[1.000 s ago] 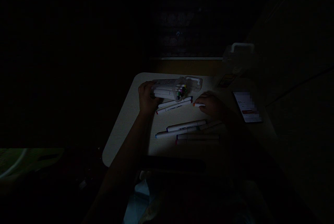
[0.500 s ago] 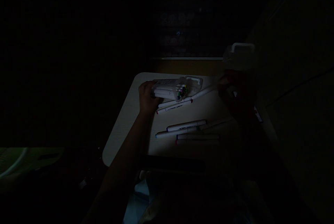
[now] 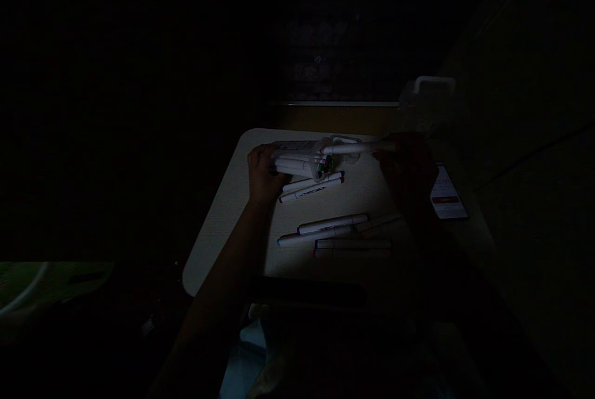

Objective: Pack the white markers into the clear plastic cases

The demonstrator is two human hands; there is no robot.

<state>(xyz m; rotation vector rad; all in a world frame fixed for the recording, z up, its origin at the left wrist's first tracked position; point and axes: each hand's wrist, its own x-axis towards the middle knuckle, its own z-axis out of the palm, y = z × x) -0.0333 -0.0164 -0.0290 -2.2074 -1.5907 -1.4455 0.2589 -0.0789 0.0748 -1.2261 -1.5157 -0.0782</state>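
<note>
The scene is very dark. My left hand (image 3: 261,175) grips a clear plastic marker case (image 3: 297,158) that lies on its side on a small white table (image 3: 223,225), its open end facing right with coloured marker caps showing. My right hand (image 3: 405,166) holds a white marker (image 3: 356,148) level, its tip at the case's open mouth. Two markers (image 3: 311,186) lie just below the case. Several more markers (image 3: 334,233) lie nearer me on the table.
A card or phone with a red stripe (image 3: 447,194) lies at the table's right. A second clear case with a white handle (image 3: 430,92) stands at the back right. A pale green object (image 3: 41,281) sits at the lower left.
My right hand picked up a marker from the table, lifted it to the right, and now brings it level to the mouth of the case. My left hand has stayed on the case.
</note>
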